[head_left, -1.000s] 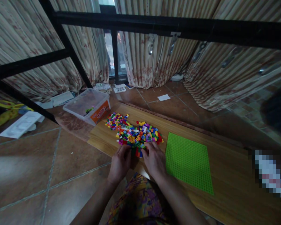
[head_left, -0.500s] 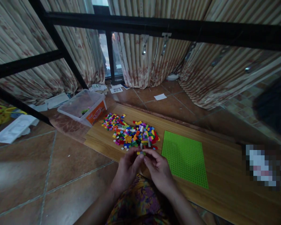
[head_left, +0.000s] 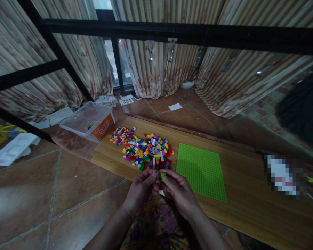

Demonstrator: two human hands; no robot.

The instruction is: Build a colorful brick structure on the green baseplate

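Both my hands meet at the front edge of the board, fingertips almost touching. My right hand (head_left: 181,187) pinches a small yellow-green toy brick (head_left: 162,175) between thumb and fingers. At the fingertips of my left hand (head_left: 141,189) is a small bluish-grey toy brick (head_left: 158,174), partly hidden; whether the two pieces are joined I cannot tell. Just beyond my hands lies a heap of colourful toy bricks (head_left: 148,151). To the right of it, a green studded baseplate (head_left: 200,170) lies flat.
The wooden board (head_left: 250,187) spans the foreground. A clear plastic box (head_left: 86,119) with an orange label stands at its left end. A blurred-out item (head_left: 281,177) lies at the right. Black metal bars (head_left: 156,33) cross in front of the curtains (head_left: 156,69).
The camera view has shifted slightly. The pieces between my fingers have been turned: the yellow-green brick now shows at my right fingertips and the bluish-grey one at my left.
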